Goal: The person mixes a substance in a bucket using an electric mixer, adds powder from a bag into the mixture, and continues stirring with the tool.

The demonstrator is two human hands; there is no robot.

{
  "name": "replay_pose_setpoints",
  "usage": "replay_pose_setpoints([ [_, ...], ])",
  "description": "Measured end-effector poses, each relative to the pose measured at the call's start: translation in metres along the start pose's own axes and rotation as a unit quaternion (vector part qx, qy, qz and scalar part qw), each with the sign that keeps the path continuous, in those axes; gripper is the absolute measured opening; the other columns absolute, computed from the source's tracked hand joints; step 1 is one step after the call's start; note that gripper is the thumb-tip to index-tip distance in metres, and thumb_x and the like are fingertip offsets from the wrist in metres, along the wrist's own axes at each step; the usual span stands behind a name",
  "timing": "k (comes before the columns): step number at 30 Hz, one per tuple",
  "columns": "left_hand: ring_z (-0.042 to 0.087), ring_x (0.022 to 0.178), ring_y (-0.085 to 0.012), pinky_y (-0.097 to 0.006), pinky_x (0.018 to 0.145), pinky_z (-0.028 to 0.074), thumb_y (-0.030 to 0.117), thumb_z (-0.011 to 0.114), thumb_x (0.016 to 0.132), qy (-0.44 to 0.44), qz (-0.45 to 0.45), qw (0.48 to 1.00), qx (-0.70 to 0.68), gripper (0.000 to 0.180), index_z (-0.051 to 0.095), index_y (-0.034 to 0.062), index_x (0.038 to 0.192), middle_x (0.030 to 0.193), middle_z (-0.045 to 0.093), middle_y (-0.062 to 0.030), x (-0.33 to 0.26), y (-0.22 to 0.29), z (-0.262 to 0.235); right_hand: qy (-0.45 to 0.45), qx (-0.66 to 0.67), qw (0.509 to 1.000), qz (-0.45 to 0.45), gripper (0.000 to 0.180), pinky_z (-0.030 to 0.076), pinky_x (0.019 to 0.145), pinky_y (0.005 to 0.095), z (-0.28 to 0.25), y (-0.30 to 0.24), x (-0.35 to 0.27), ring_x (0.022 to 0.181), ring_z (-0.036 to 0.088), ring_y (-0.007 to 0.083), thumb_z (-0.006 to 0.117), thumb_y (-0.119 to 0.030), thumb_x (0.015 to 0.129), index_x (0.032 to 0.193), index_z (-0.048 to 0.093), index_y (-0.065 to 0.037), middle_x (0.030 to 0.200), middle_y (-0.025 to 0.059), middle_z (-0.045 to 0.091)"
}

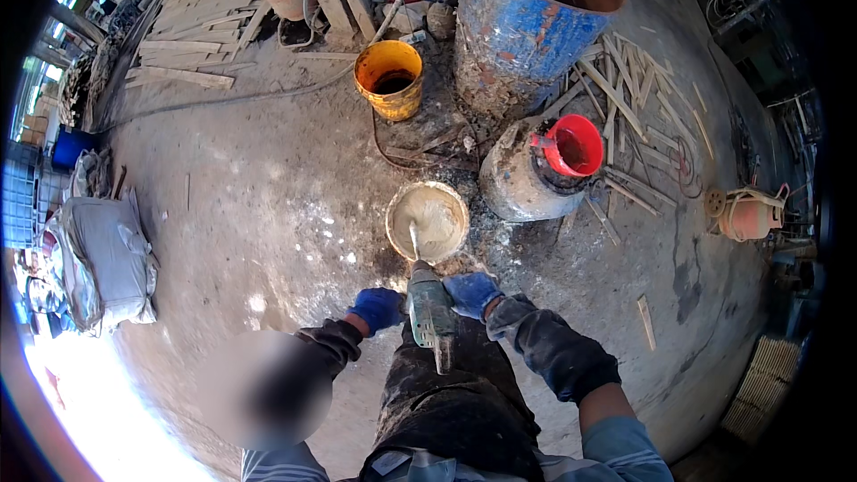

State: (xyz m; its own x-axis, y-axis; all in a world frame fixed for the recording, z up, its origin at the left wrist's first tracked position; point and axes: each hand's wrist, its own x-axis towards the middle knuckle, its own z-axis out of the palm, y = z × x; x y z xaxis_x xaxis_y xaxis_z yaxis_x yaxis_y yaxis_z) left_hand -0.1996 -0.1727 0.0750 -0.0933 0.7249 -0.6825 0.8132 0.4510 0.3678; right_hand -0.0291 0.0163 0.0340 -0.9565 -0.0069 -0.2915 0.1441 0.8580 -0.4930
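At lower centre of the frame, the left hand (378,308) and right hand (471,293), blue-gloved and with fingers curled, are holding a green drill (431,310) from either side; how tightly is not showing. The drill's rod (413,239) is dipping into pale paste (441,214) inside a bucket (390,221) at centre. A yellow pail (401,105) is standing at upper centre; a blue barrel (513,31) is rising at upper right of centre.

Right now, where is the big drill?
In the head view, the drill is just below the middle, between the gloved left hand and right hand, its rod dipping into the bucket of pale paste.
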Motion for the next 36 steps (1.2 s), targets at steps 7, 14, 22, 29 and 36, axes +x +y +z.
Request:
replay_pose_setpoints([
  [7, 0.065, 0.085, -0.0343, -0.046, 0.074, 0.050, 0.048, 0.063, 0.075, 0.013, -0.009, 0.999, -0.031, 0.038, 0.068, 0.0118, 0.087, 0.087, 0.068, -0.0144, 0.010, 0.000, 0.000, 0.017, -0.032, 0.999, -0.013, 0.037, 0.051, 0.065, 0.0457, -0.016, 0.007, 0.002, 0.078, 0.066, 0.0314, 0.073, -0.029, 0.068, 0.096, 0.056, -0.011, 0.081, 0.0112, 0.065],
  [14, 0.065, 0.084, -0.0345, -0.047, 0.073, 0.050, 0.046, 0.060, 0.077, 0.039, 0.005, 0.999, -0.030, 0.037, 0.068, 0.0108, 0.085, 0.086, 0.068, -0.0147, 0.019, 0.002, -0.008, -0.004, -0.057, 0.998, -0.006, 0.045, 0.052, 0.064, 0.0437, -0.020, 0.017, 0.004, 0.075, 0.068, 0.0287, 0.077, -0.033, 0.065, 0.100, 0.060, -0.011, 0.084, 0.0092, 0.068],
  [22, 0.066, 0.086, -0.0340, -0.047, 0.073, 0.050, 0.043, 0.058, 0.079, 0.050, 0.021, 0.998, -0.042, 0.036, 0.069, 0.0102, 0.086, 0.087, 0.068, -0.0147, 0.030, 0.010, -0.011, 0.074, -0.047, 0.996, -0.016, 0.044, 0.052, 0.061, 0.0442, -0.020, 0.031, 0.002, 0.071, 0.067, 0.0298, 0.076, -0.033, 0.066, 0.101, 0.059, -0.011, 0.080, 0.0102, 0.067],
  [29, 0.066, 0.085, -0.0336, -0.047, 0.072, 0.051, 0.042, 0.059, 0.078, 0.032, 0.031, 0.999, -0.029, 0.033, 0.069, 0.0119, 0.087, 0.088, 0.068, -0.0140, 0.019, 0.013, -0.009, 0.064, -0.013, 0.998, 0.014, 0.023, 0.051, 0.060, 0.0454, -0.021, 0.017, -0.012, 0.069, 0.065, 0.0323, 0.064, -0.026, 0.075, 0.091, 0.060, -0.011, 0.074, 0.0120, 0.064],
  [36, 0.065, 0.084, -0.0333, -0.046, 0.072, 0.051, 0.038, 0.061, 0.075, 0.025, 0.046, 0.998, -0.039, 0.030, 0.068, 0.0120, 0.087, 0.086, 0.068, -0.0135, 0.023, 0.017, 0.001, 0.062, -0.029, 0.998, 0.002, 0.020, 0.051, 0.060, 0.0465, -0.011, 0.024, -0.016, 0.068, 0.064, 0.0341, 0.060, -0.026, 0.078, 0.090, 0.060, -0.010, 0.073, 0.0119, 0.063],
])
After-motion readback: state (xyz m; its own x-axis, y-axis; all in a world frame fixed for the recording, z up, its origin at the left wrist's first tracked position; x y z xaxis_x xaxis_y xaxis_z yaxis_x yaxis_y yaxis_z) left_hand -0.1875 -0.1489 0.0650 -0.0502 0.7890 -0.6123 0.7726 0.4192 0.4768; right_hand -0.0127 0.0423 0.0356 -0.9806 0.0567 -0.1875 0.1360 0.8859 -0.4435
